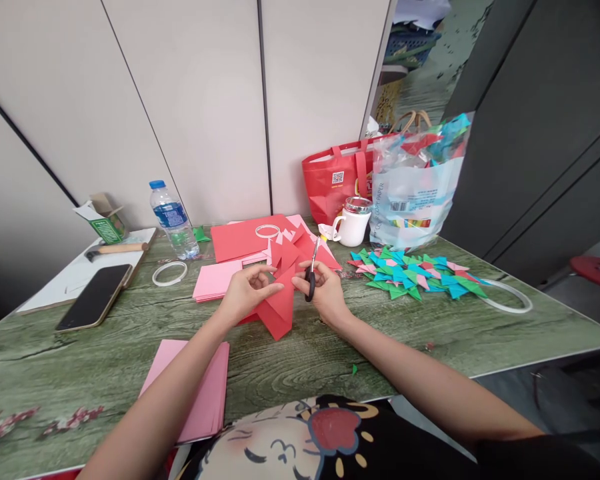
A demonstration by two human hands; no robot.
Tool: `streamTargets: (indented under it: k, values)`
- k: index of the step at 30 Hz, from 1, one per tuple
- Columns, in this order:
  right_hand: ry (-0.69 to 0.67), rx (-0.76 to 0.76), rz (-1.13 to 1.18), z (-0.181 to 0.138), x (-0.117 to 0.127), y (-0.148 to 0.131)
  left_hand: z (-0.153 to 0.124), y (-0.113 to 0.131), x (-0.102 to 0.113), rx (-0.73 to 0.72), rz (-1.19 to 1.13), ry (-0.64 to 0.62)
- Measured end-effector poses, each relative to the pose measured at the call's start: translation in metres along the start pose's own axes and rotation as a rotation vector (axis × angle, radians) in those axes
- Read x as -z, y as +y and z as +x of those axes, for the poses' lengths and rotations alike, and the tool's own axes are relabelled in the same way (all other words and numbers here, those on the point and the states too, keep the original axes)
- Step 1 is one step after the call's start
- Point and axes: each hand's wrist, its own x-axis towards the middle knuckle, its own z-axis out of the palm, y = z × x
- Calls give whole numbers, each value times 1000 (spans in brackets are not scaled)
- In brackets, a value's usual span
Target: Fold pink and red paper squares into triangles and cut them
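Note:
Red folded paper (279, 308) hangs over the table in front of me, its lower end coming to a point. My left hand (247, 292) pinches its left side between thumb and fingers. On the other side, my right hand (327, 293) has closed round a pair of scissors (311, 279) with black handles, blades pointing up and away. Its fingertips are close to the paper's right edge; whether they touch it I cannot tell. Behind the hands lie more red sheets (240, 239), cut red pieces and a stack of pink paper (215, 280).
Pink sheets (215, 380) lie under my left forearm. Leftward are a tape roll (169, 273), water bottle (173, 220), phone (95, 297) and hammer (117, 249). Rightward are a white mug (354, 223), folded colored pieces (410, 270), a white ring (517, 303), a red bag (325, 193) and a plastic bag (410, 200).

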Motion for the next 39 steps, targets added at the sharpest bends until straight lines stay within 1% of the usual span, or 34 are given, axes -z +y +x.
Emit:
streamTargets:
  k: [2,4,6,7,8,10,12,13,14,16,20,22,24,26,28,30,31,32,33,35,37,39]
  values:
    - [-31,7,-25,-1,0,-2,0,0,0,-72,85,25]
    - [-59,11,-37,-2,-1,-3,-1,2,-2,-87,110,-33]
    - [-65,10,-33,-3,-1,-3,-2,4,-4,-28,54,-115]
    - [-65,3,-27,-3,-1,-3,-3,4,-5,16,6,-124]
    - [-69,-10,-17,-3,0,-2,-3,4,-6,60,-48,-99]
    - [-89,-57,0,-3,0,0,-3,3,-6,136,-156,35]
    - [-94,-111,15,-2,0,2,-1,0,-4,177,-248,156]
    - [-77,-127,23,-1,0,2,0,-2,-3,182,-288,183]
    - [-48,-134,36,-1,-1,3,0,-3,-2,186,-323,182]
    - [30,-127,76,2,0,3,0,-4,-1,211,-380,114]
    - [170,-95,134,9,3,1,-1,-3,2,326,-443,-190]
    - [186,-87,127,10,5,-1,-1,-3,6,356,-459,-287]
    - [138,-84,92,10,6,-3,-1,-3,10,361,-462,-289]
    - [56,-81,48,8,6,-5,-2,-2,13,359,-457,-306]
    - [-17,-77,15,5,6,-6,-4,-1,12,369,-458,-428]
    - [-51,-65,-13,3,5,-6,-7,1,8,391,-466,-598]
    - [-55,-57,-27,2,5,-6,-8,2,5,400,-472,-634]
    - [-55,-50,-35,2,5,-6,-9,2,3,412,-478,-633]
    - [-54,-48,-32,2,5,-5,-10,2,0,417,-485,-600]
    - [-61,-61,-2,3,4,-4,-9,1,-3,412,-504,-495]
    - [-78,-85,27,4,4,-4,-8,0,-4,406,-518,-421]
    - [-67,-101,24,6,4,-4,-6,-1,-3,407,-521,-404]
